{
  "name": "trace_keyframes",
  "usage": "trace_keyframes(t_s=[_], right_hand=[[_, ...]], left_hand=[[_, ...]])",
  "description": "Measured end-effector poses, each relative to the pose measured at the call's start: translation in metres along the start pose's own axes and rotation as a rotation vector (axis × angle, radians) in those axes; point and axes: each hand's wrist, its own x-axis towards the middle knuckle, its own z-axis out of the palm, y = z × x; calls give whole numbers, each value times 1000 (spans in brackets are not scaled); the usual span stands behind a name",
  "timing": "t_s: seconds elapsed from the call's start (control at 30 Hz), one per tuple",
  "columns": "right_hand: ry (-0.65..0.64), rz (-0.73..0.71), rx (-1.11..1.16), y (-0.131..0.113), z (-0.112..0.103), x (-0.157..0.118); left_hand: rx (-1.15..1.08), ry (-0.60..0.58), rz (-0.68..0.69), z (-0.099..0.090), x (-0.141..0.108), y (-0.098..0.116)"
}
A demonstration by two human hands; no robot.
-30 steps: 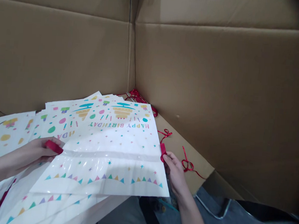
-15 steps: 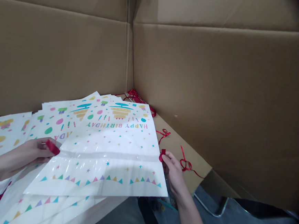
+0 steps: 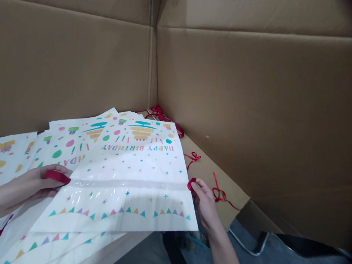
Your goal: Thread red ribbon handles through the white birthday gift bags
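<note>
Since the earlier view, your left hand (image 3: 39, 180) has drawn its red ribbon handle (image 3: 57, 176) flatter along the gift bag (image 3: 121, 164), while your right hand (image 3: 205, 203) pinches the other handle (image 3: 191, 184); keep both pinches firm.

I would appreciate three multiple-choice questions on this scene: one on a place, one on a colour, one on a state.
1. Where does the loose ribbon lie? A) on the cardboard B) on the printed bag C) in a hand
2. What colour is the ribbon strip in the left hand? A) blue B) red C) green
3. What is the right hand doing? A) pinching a ribbon tab B) lying open C) pressing the wall

1 A, beside the bag; 2 B, the strip shows red; 3 A, it grips the tab.
</note>
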Motion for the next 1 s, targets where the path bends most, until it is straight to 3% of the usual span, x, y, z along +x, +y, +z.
trace_keyframes(t_s=[0.1,0.3,0.47,0.73,1.0], right_hand=[[25,7,17,0,0,0],[106,-31,84,-2,-3,4],[92,-37,224,-2,0,1],[-53,122,302,5,5,-4],[-58,97,179,2,6,-2]], left_hand=[[25,-59,-24,-4,0,-3],[190,-11,78,-16,9,-17],[244,17,110,-29,18,-30],[217,61,156,-21,12,-22],[124,66,113,-21,11,-20]])
